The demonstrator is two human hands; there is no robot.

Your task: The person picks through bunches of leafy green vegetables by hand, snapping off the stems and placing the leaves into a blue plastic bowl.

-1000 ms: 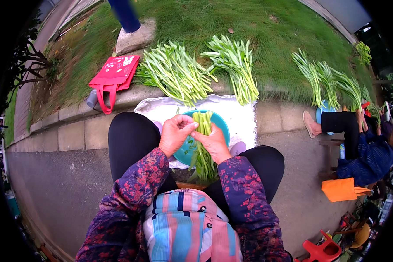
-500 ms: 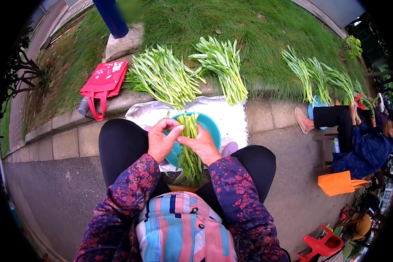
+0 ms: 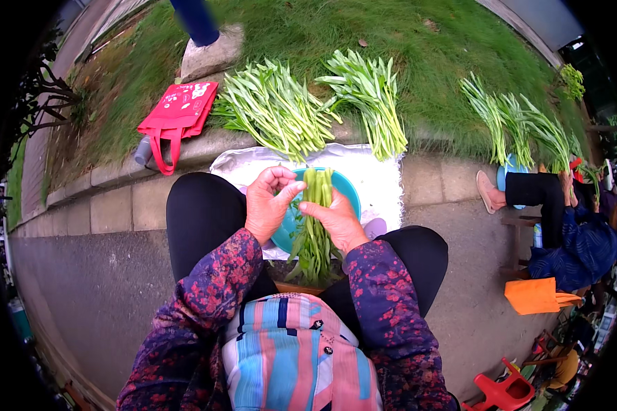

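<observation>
Between my knees, a bundle of long leafy green vegetables (image 3: 313,236) hangs with its cut stems up and leaves down. My right hand (image 3: 337,220) is wrapped round the upper stems, with its thumb across the front. Just left of the stems, my left hand (image 3: 271,207) has thumb and forefinger brought together; whatever is between them is too small to make out. Below the hands is a teal basin (image 3: 353,195), partly hidden by the greens and hands. It stands on a white woven cloth (image 3: 385,186).
Ahead, on the curb and grass edge, lie two heaps of greens, a large heap (image 3: 277,113) and a smaller heap (image 3: 373,106), beside a red bag (image 3: 182,109). Rightward sits another person (image 3: 572,236) near more greens (image 3: 514,127), an orange bag (image 3: 531,296) and a red plastic stool (image 3: 504,390).
The whole view has shifted, so the scene sits farther right. My left fingers have drawn slightly away from the right thumb. The bundle stays in my right hand.
</observation>
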